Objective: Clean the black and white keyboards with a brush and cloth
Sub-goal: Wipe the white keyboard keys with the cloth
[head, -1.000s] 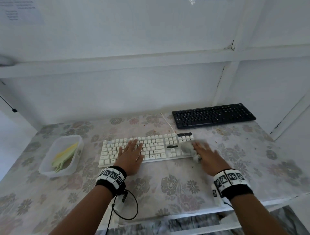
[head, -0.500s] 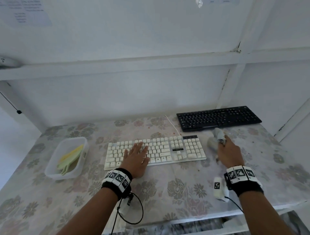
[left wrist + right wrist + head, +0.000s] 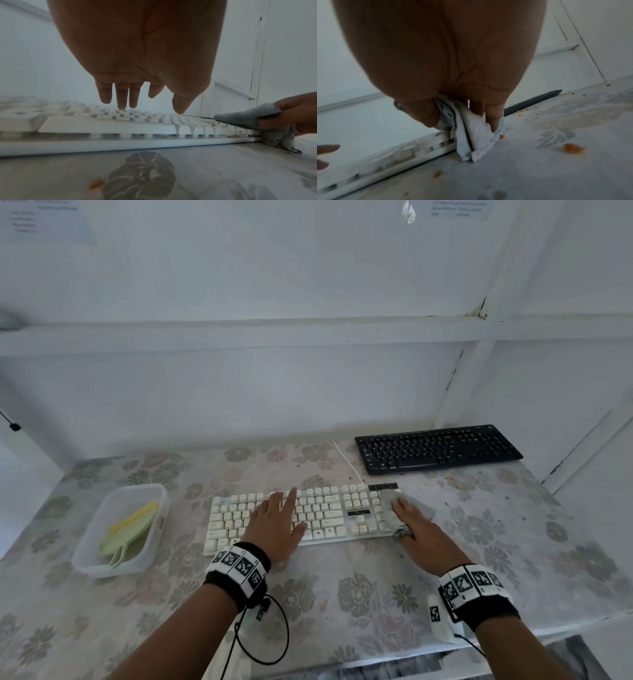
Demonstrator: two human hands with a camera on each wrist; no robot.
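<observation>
A white keyboard (image 3: 318,517) lies in the middle of the flowered table (image 3: 376,594). My left hand (image 3: 291,511) rests flat on its keys, fingers straight, as the left wrist view (image 3: 145,105) also shows. My right hand (image 3: 407,518) grips a crumpled grey cloth (image 3: 388,506) and presses it on the keyboard's right end. In the right wrist view the cloth (image 3: 476,142) hangs between thumb and fingers over the keyboard's edge (image 3: 385,155). The black keyboard (image 3: 438,448) sits at the back right, untouched.
A clear plastic container (image 3: 102,563) at the left holds green and yellow brushes (image 3: 130,529). Orange crumbs (image 3: 573,148) are scattered on the table right of the white keyboard. White walls close off the back and right. The table's front edge is near my wrists.
My right hand lifted the cloth off to the right of the white keyboard, then came back down on its right end. The left hand stayed on the keys.
</observation>
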